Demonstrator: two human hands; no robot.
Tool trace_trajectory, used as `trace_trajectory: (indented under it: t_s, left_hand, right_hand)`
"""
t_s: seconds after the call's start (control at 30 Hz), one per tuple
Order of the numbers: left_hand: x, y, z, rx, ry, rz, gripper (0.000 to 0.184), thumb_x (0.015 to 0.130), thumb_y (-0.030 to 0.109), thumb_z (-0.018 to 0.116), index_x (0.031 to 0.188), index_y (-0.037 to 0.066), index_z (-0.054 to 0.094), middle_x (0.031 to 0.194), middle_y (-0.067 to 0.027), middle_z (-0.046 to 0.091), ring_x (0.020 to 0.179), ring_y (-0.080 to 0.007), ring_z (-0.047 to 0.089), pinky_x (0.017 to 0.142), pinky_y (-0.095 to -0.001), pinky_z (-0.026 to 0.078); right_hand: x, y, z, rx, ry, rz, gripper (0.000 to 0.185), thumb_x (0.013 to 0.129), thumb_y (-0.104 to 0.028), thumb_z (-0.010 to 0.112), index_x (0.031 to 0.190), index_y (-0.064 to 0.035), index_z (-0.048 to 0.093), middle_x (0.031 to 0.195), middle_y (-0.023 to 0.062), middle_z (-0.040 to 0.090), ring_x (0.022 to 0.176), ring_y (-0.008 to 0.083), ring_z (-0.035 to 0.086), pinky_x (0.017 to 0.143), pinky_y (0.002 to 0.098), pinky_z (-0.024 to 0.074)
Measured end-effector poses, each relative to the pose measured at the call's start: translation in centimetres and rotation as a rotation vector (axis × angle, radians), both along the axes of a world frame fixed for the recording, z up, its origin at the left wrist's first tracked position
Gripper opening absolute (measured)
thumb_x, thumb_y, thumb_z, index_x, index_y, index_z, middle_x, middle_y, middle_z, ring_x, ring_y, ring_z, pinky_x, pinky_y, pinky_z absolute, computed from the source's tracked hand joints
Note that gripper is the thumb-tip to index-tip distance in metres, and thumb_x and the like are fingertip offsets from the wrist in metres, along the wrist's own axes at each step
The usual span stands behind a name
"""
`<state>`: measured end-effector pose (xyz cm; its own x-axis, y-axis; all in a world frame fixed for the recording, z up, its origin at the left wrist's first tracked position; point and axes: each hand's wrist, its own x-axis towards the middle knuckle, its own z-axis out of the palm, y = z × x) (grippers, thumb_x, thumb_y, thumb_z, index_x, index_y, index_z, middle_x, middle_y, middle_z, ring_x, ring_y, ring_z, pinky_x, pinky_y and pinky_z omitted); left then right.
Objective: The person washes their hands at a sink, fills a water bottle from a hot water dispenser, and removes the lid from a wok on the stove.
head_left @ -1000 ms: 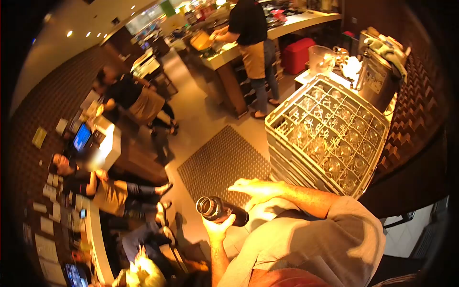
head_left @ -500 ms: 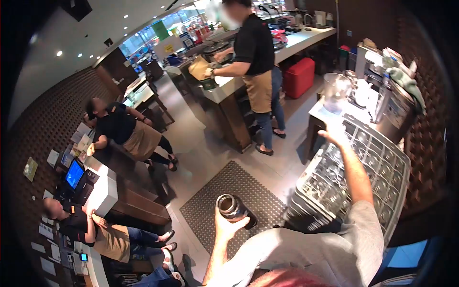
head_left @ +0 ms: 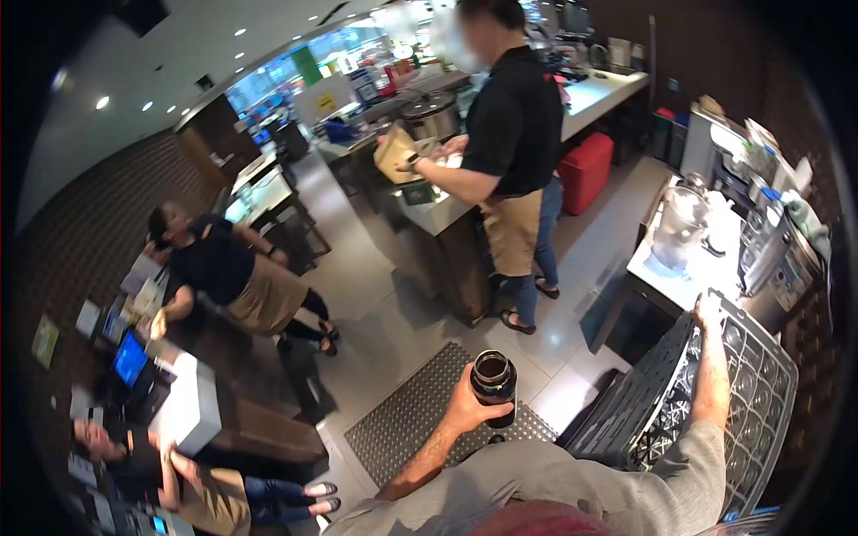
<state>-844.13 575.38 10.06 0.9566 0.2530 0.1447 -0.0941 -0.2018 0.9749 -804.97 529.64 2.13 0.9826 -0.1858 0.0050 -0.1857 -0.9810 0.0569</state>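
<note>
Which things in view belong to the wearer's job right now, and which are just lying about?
Likely in the job:
- open dark bottle, held in the left hand
- glass rack, right hand at its edge

Apparently just around:
- clear container
- red box
- floor mat
- monitor

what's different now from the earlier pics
The right hand moved from near the open dark bottle, out to the right, to the far edge of the glass rack; whether it grips is unclear. The left hand still holds the bottle.
</note>
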Motion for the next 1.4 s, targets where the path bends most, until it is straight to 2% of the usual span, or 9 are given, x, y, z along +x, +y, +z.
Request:
trace_trajectory:
  t_s: [0.1,0.23,0.3,0.43,0.6,0.7,1.03,1.17,1.4]
  left_hand:
    - [4.0,2.4,0.1,-0.041,0.049,-0.094,0.076,0.056,0.014,0.086,0.117,0.001,0.043,0.109,-0.0091,0.057,0.103,-0.0175,0.055,0.094,-0.0334,0.042]
    - [8.9,3.7,-1.4,-0.046,-0.009,-0.206,0.076,0.056,0.013,0.086,0.117,0.0,0.042,0.107,-0.0083,0.058,0.101,-0.0185,0.057,0.092,-0.0337,0.044]
    - [11.0,3.1,-0.5,-0.074,0.09,-0.24,0.077,0.055,0.011,0.086,0.117,0.0,0.042,0.106,-0.0087,0.058,0.1,-0.0186,0.057,0.091,-0.033,0.046]
    - [15.1,1.6,-1.8,-0.154,0.158,-0.301,0.056,0.056,0.006,0.084,0.104,0.002,0.055,0.094,-0.0055,0.06,0.085,-0.0149,0.06,0.079,-0.0313,0.051]
    - [20.0,-2.0,-0.7,-0.091,0.051,-0.488,0.054,0.057,0.007,0.083,0.103,0.002,0.054,0.093,-0.005,0.06,0.083,-0.0147,0.059,0.078,-0.0305,0.05]
    - [22.6,-3.8,-0.7,-0.116,0.115,-0.601,0.064,0.056,0.005,0.084,0.108,0.002,0.048,0.1,-0.0069,0.058,0.089,-0.0154,0.059,0.082,-0.0317,0.05]
    - [28.5,-6.9,-1.1,-0.104,0.083,-0.815,0.059,0.057,0.004,0.083,0.108,0.0,0.053,0.1,-0.0086,0.06,0.089,-0.0169,0.06,0.081,-0.0321,0.051]
    - [30.9,-6.9,-1.0,-0.09,0.129,-0.743,0.061,0.056,0.005,0.084,0.108,0.001,0.052,0.099,-0.0075,0.059,0.087,-0.0165,0.06,0.081,-0.032,0.051]
    - [36.8,-7.2,-2.0,-0.016,0.16,-0.718,0.063,0.052,0.01,0.085,0.106,0.003,0.052,0.096,-0.0047,0.059,0.085,-0.0148,0.059,0.08,-0.0303,0.049]
  right_hand:
    - [-1.5,0.7,0.9,-0.109,-0.048,0.022,0.032,0.086,-0.021,0.048,0.116,-0.0115,0.052,0.134,0.0114,0.036,0.124,0.0314,0.036,0.091,0.0654,0.0334]
    - [-1.7,2.0,3.4,-0.083,-0.001,-0.063,0.043,0.081,-0.022,0.053,0.122,-0.0078,0.047,0.141,0.0142,0.03,0.132,0.0326,0.027,0.092,0.0642,0.0329]
    - [1.0,-0.4,1.4,-0.09,-0.086,-0.026,0.031,0.071,-0.014,0.059,0.1,-0.0021,0.06,0.107,0.0215,0.059,0.104,0.0345,0.055,0.088,0.0476,0.0426]
    - [2.3,-1.5,0.4,0.023,-0.286,-0.008,0.028,0.071,-0.014,0.059,0.096,-0.0022,0.062,0.101,0.0217,0.06,0.099,0.0351,0.057,0.086,0.0464,0.0435]
    - [2.7,-0.9,0.4,0.077,-0.537,0.045,0.025,0.07,-0.015,0.058,0.092,-0.0024,0.063,0.094,0.0219,0.062,0.092,0.0358,0.059,0.083,0.045,0.0446]
    - [2.4,-0.2,0.6,0.13,-0.465,0.009,0.025,0.07,-0.015,0.058,0.091,-0.0027,0.064,0.092,0.0217,0.063,0.09,0.0358,0.059,0.083,0.0446,0.0447]
    - [-1.3,2.9,2.6,0.168,-0.148,0.006,0.029,0.078,-0.029,0.059,0.092,-0.004,0.066,0.098,0.0143,0.061,0.105,0.0296,0.053,0.094,0.0421,0.038]
    - [-3.5,4.7,2.5,0.2,-0.222,0.066,0.023,0.078,-0.028,0.062,0.082,-0.0056,0.066,0.083,0.0101,0.059,0.086,0.027,0.053,0.084,0.0392,0.0403]
    - [-8.2,8.4,4.2,0.344,-0.279,0.153,0.017,0.072,-0.021,0.063,0.068,-0.0048,0.062,0.075,0.0104,0.055,0.08,0.0276,0.05,0.077,0.0389,0.0409]
